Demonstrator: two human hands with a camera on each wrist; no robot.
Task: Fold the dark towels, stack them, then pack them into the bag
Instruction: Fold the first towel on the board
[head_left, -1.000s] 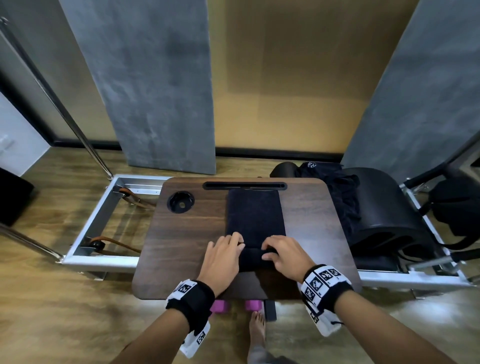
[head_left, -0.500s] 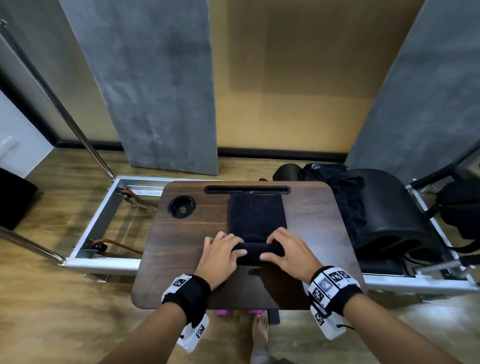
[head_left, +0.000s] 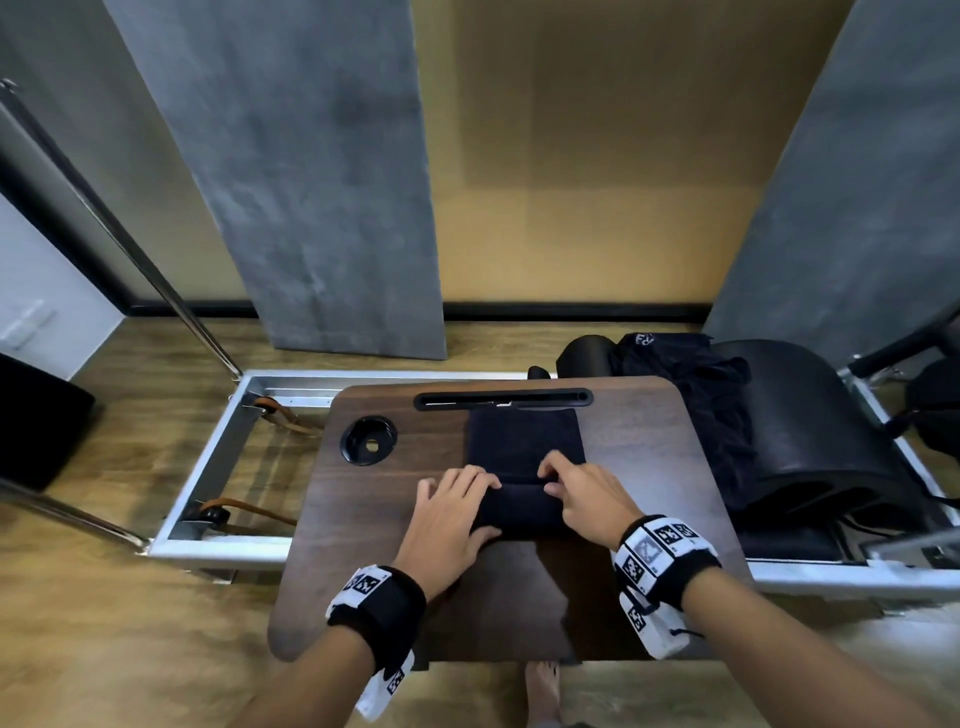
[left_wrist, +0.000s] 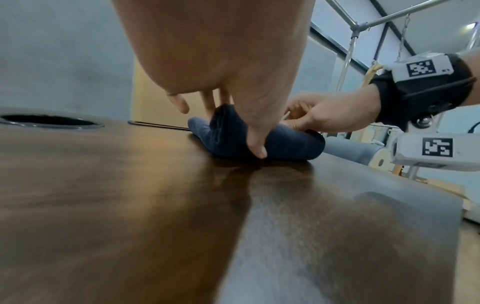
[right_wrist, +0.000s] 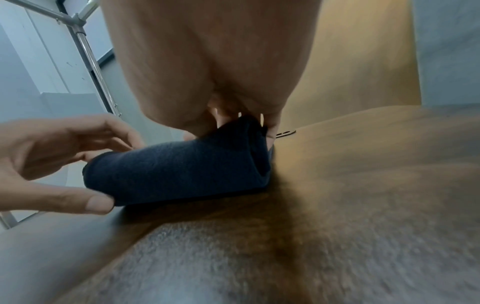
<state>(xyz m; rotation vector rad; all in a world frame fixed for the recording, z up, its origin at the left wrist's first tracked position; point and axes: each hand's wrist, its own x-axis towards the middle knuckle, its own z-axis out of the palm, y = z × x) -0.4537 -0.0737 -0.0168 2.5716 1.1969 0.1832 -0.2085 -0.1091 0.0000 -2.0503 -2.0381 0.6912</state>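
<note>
A dark towel (head_left: 524, 441) lies lengthwise on the brown wooden table (head_left: 654, 467), its near end rolled into a thick bundle (head_left: 519, 512). My left hand (head_left: 457, 514) grips the roll's left end, fingers over the top and thumb against the near side. My right hand (head_left: 582, 499) holds the right end with curled fingers. In the left wrist view the thumb (left_wrist: 255, 148) presses the towel (left_wrist: 285, 144) at the table surface while the right hand (left_wrist: 324, 115) pinches its far end. The right wrist view shows the rolled towel (right_wrist: 176, 170) between both hands.
A round cup recess (head_left: 369, 440) and a long slot (head_left: 503, 400) mark the table's far side. A heap of dark cloth (head_left: 691, 415) lies on a black padded barrel (head_left: 810, 431) at the right. A metal frame (head_left: 218, 467) surrounds the table on the wooden floor.
Both hands have moved away from me along the towel, and the roll has grown thicker. Less flat towel shows beyond it.
</note>
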